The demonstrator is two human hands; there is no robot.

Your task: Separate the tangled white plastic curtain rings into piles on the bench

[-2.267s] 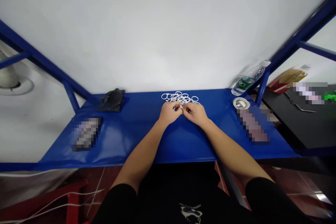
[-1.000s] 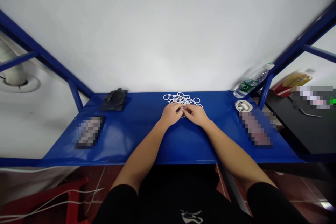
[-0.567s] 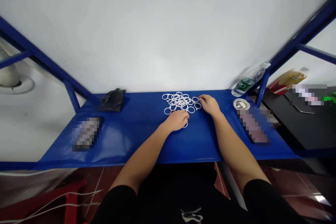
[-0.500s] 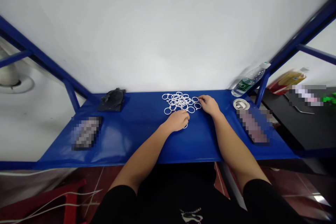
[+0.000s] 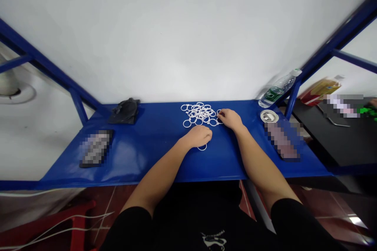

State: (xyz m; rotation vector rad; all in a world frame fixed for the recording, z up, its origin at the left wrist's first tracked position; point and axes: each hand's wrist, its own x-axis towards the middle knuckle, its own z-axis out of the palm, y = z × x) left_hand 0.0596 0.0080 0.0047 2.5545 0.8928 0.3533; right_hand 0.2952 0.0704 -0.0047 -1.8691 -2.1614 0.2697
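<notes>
A loose pile of thin white plastic rings (image 5: pixel 200 112) lies on the blue tabletop (image 5: pixel 153 153); several have a small knob on the rim. My left hand (image 5: pixel 198 136) is just in front of the pile with its fingers curled closed. From under it a white ring (image 5: pixel 202 147) shows, its upper part hidden by the hand. My right hand (image 5: pixel 231 119) is at the pile's right edge, thumb and fingers pinched on a ring there, partly covered by the fingertips.
On the left are a crumpled black bag (image 5: pixel 125 111) and a blurred-out dark flat object (image 5: pixel 97 148). To the right stand a water bottle (image 5: pixel 275 92), a white roll (image 5: pixel 269 116) and another blurred flat object (image 5: pixel 282 141). A white wall (image 5: pixel 176 39) rises behind; blue frame bars flank the tabletop.
My right hand has moved left and slightly nearer, onto the rings at the pile's edge. The ring under my left hand has shifted left and nearer, and more of it shows.
</notes>
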